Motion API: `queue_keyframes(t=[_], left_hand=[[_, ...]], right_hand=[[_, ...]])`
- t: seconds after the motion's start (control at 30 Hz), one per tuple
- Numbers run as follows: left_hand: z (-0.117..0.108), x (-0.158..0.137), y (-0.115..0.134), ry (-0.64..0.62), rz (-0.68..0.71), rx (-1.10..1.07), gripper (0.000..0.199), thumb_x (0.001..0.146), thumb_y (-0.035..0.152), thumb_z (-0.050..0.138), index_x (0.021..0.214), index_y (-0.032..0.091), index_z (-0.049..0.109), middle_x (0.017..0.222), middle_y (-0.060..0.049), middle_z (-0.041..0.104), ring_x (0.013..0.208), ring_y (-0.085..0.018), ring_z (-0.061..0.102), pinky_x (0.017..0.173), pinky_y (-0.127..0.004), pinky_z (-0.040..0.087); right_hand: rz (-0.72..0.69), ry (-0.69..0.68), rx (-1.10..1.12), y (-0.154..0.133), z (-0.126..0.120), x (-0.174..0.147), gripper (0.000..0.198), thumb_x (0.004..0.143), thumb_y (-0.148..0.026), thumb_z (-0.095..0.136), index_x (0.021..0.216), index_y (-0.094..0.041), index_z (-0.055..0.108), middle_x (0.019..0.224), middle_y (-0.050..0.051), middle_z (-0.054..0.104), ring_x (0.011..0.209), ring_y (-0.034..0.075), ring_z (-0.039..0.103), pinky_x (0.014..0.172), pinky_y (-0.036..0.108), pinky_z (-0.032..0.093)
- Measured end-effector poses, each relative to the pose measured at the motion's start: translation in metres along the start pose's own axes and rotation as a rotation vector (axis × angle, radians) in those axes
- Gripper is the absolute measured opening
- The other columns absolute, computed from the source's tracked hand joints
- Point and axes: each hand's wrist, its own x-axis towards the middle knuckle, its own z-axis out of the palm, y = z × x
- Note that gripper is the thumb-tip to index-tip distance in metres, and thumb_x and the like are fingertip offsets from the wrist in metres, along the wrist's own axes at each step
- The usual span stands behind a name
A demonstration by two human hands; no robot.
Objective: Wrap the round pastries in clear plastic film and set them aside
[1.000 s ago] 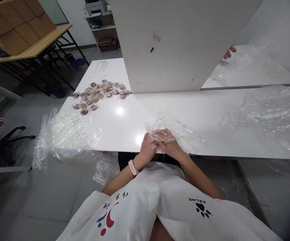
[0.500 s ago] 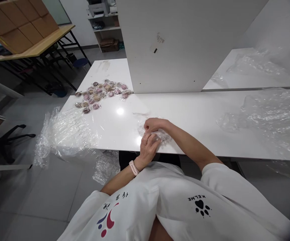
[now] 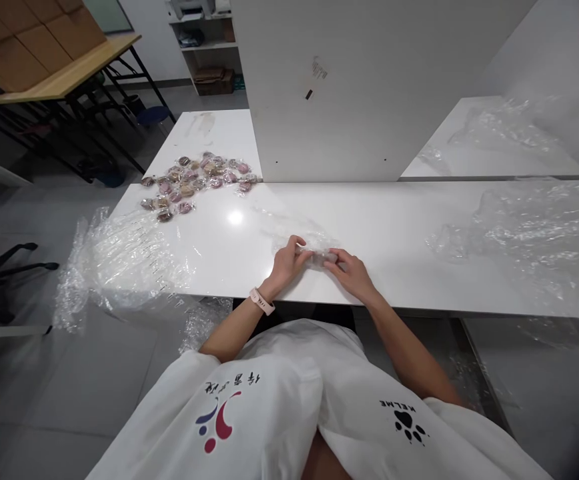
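My left hand (image 3: pixel 287 264), with a pale pink band at the wrist, pinches the left end of a bunched piece of clear plastic wrap (image 3: pixel 318 259) near the front edge of the white table. At the other end, my right hand (image 3: pixel 353 275) grips the same wrap between thumb and fingers. The wrap looks rolled or folded into a small bundle, and a loose part of it spreads flat behind my hands. I cannot make out whether anything lies inside it.
Small round pink, tan and dark brown pieces in clear wrappers (image 3: pixel 187 191) lie heaped at the back left. A stack of clear plastic sheets (image 3: pixel 124 257) hangs over the left edge. More plastic sheeting (image 3: pixel 539 233) covers the right side. A white upright panel (image 3: pixel 339 133) borders the table's back.
My right hand has moved from beyond my left hand to the right end of the wrap. Both hands now hold it from opposite sides, and it lies more rolled together between them.
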Motion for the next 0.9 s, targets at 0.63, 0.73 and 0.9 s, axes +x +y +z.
queue_keyframes(t=[0.63,0.73,0.9], left_hand=[[-0.03,0.02,-0.018,-0.043,0.2,0.459,0.028,0.092,0.034,0.06,0.115,0.02,0.067,0.095,-0.008,0.069,0.09,-0.026,0.058,0.081,-0.04,0.044],[-0.038,0.024,-0.013,-0.061,0.187,0.384,0.026,0.09,0.044,0.063,0.094,0.021,0.074,0.098,-0.01,0.068,0.1,-0.028,0.055,0.089,-0.043,0.043],[-0.058,0.021,0.004,-0.168,0.025,-0.24,0.039,0.088,0.055,0.062,0.076,0.018,0.07,0.095,-0.007,0.066,0.094,-0.023,0.058,0.083,-0.036,0.045]], right_hand=[[-0.152,0.067,-0.586,-0.024,0.016,0.019,0.064,0.089,-0.053,0.059,0.141,-0.017,0.049,0.137,0.018,0.052,0.119,0.034,0.05,0.091,0.042,0.044],[-0.194,0.062,-0.483,-0.024,0.019,0.02,0.054,0.092,-0.041,0.058,0.141,-0.02,0.05,0.131,0.014,0.058,0.115,0.03,0.053,0.092,0.04,0.045],[0.102,-0.241,0.223,-0.033,0.014,0.022,0.045,0.086,-0.059,0.06,0.11,-0.021,0.066,0.083,0.001,0.065,0.065,0.014,0.055,0.059,0.027,0.045]])
